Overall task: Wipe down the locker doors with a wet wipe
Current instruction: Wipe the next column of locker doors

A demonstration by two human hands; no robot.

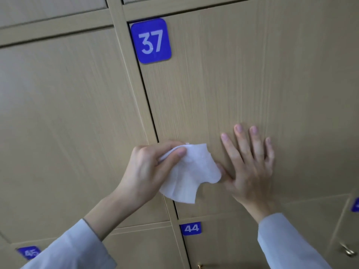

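Observation:
A light wood locker door (233, 78) fills the middle and right of the view, with a blue plate numbered 37 (151, 40) at its upper left corner. My left hand (147, 171) pinches a white wet wipe (192, 171) between thumb and fingers near the door's lower left edge; the wipe hangs crumpled in front of the door. My right hand (250, 162) lies flat on the same door with fingers spread, its thumb touching the wipe's right edge.
Another locker door (68, 113) stands to the left. Below are doors with blue plates 44 (191, 228) and 45 (29, 252). A brass handle (348, 250) shows at the lower right, and part of another at the bottom edge.

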